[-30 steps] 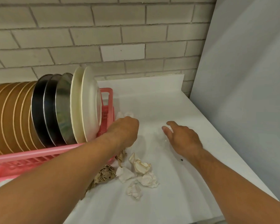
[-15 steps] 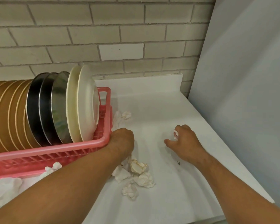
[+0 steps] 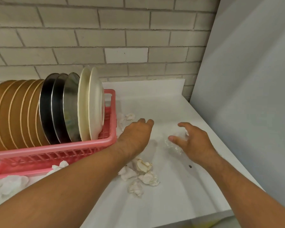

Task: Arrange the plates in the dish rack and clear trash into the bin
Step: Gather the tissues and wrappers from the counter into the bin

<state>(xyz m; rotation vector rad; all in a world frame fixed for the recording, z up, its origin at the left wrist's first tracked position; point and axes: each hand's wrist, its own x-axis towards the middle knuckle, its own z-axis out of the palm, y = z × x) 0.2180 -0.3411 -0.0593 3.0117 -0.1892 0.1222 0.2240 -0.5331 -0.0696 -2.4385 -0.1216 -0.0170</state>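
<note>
Plates point(image 3: 56, 109) stand upright in the pink dish rack point(image 3: 56, 148) at the left of the white bench point(image 3: 155, 203): brown ones, then dark and steel, then two cream. The left hand point(image 3: 135, 135) lies palm down just beside the rack's right end, fingers bent under; whether it holds anything cannot be told. The right hand point(image 3: 192, 140) is spread, fingers loosely curved over crumpled clear plastic point(image 3: 173, 145), not closed on it. Crumpled tissues point(image 3: 143, 175) lie by the left forearm

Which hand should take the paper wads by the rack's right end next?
Left. The left hand lies beside the pink rack, fingertips close to those paper wads. The right hand is farther right, at the clear plastic.
</note>
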